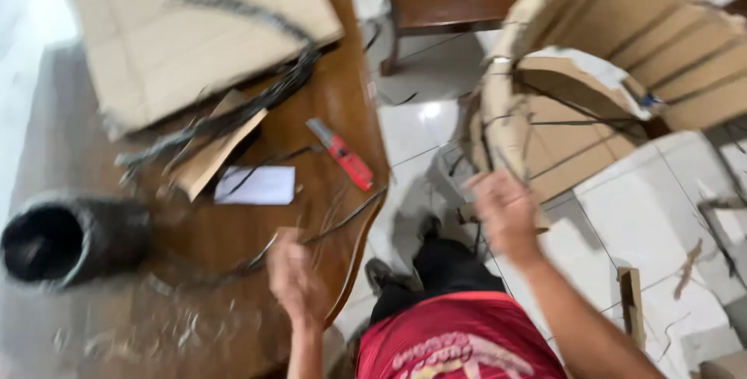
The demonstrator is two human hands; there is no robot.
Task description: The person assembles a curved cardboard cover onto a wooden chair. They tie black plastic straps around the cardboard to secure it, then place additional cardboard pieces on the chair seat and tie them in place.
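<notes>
**Curved cardboard piece: part-built, bindings on, stock unused**

My right hand [506, 212] is up at the lower edge of the large curved cardboard structure [607, 60], which sits on the white tiled floor [661, 215] just right of the wooden table [233, 270]. The frame is blurred; I cannot tell whether these fingers clamp the cardboard edge or only press against it. My left hand [299, 282] hovers over the table's near edge, fingers loosely curled, holding nothing I can make out; thin dark wires [342, 219] lie just beside it.

Progress, as I judge it: the structure already has its arched shape, with several layers stacked and dark ties crossing them. Left over: 1 flat cardboard sheet [187, 29] and a smaller folded offcut [210, 157] on the table, plus scraps on the floor.

Containers: 1 dark cylindrical pot [66, 239] lies on its side, mouth toward me; interior reads dark, contents not discernible.

Also on the table: a red utility knife [342, 155], a white paper slip [257, 185].
</notes>
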